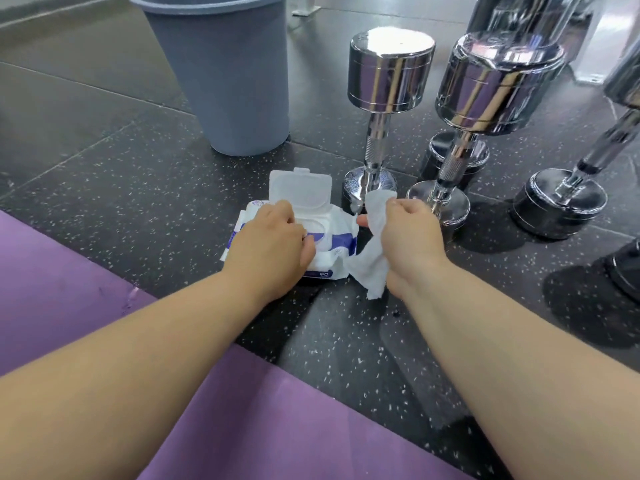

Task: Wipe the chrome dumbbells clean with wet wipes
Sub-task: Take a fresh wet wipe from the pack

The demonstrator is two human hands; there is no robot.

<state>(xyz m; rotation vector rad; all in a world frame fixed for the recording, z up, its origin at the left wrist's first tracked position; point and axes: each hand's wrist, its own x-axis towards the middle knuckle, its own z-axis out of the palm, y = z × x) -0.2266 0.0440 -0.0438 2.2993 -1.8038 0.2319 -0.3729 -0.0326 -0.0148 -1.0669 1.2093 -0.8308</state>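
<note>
1. left hand point(273, 244): lies on top of the pack point(343, 239) with fingers bent down over it, pinning it to the floor point(138, 188). the lid point(301, 188) stands open behind the knuckles.
2. right hand point(412, 233): fist closed around a white wipe point(372, 261), which hangs crumpled below it. the wipe's lower end sits just beside the pack's right edge; whether it is fully free of the opening cannot be told.
3. dumbbells: chrome, standing on end just beyond the hands. the near dumbbell point(389, 77) has its lower head right behind the wipe's top. a second dumbbell point(498, 84) stands beside it to the right, and more lie further right, partly cut off.
4. surroundings: a grey bin point(225, 71) stands behind the pack, and a purple mat point(52, 271) lies under the forearms.
5. step in hand, as judged: drawing a wipe from the pack. no chrome is being touched yet.
6. next move, as judged: pull the wipe clear, spread it across the fingers, and make the short reach to the near dumbbell. the left hand may need to steady the upright dumbbell against tipping.
</note>
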